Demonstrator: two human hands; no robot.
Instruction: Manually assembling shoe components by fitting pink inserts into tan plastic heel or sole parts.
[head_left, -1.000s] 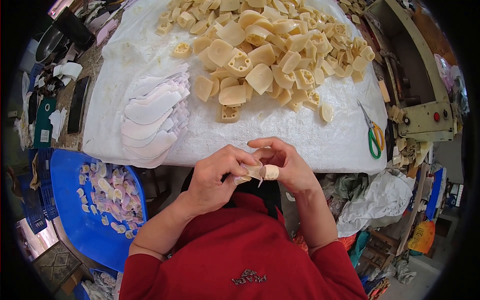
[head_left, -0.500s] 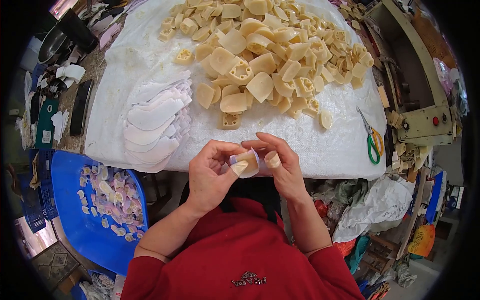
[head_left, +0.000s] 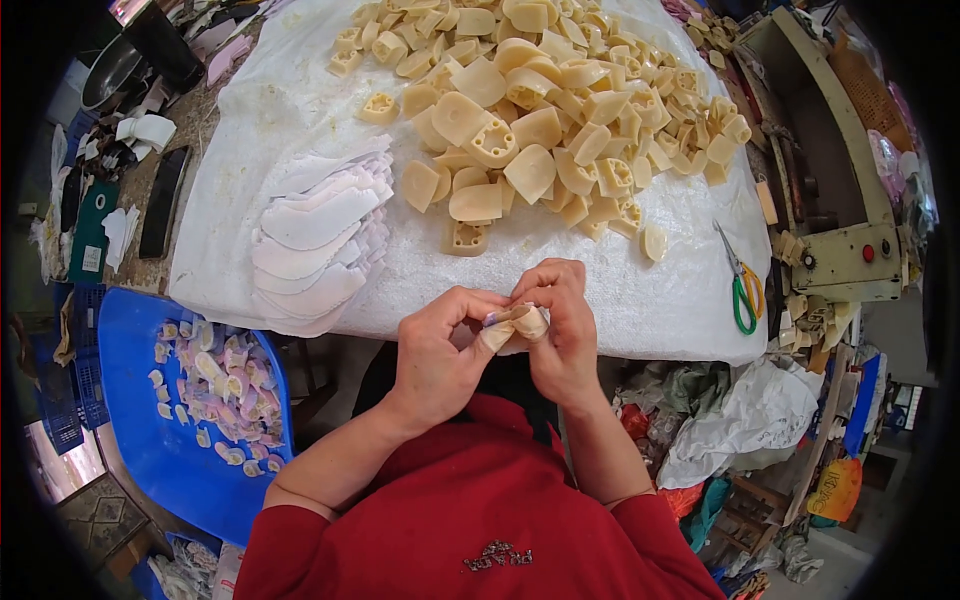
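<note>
Just past the table's front edge, both hands are closed around one small shoe heel wrapped in pale lilac-white covering (head_left: 491, 319). My left hand (head_left: 432, 358) pinches it from the left, and my right hand (head_left: 562, 345) presses on it from the right. Tan wraps cover both thumbs, whose tips nearly meet over the piece. Most of the heel is hidden behind the fingers. Beyond my hands lies a large pile of bare cream plastic heels (head_left: 530, 172). Left of them, thin white cut pieces (head_left: 310, 222) lie in an overlapping stack.
A blue tub (head_left: 165, 475) at the lower left holds several covered heels (head_left: 235, 385). Scissors with green and orange handles (head_left: 741, 290) lie at the table's right. A phone (head_left: 163, 205) rests far left; a machine with a red button (head_left: 850, 258) stands right. Crumpled white sacking (head_left: 740, 415) lies below.
My right hand has moved in to the left, its fingers closing onto the heel beside my left hand. Its thumb now presses on the piece, which shows less than before.
</note>
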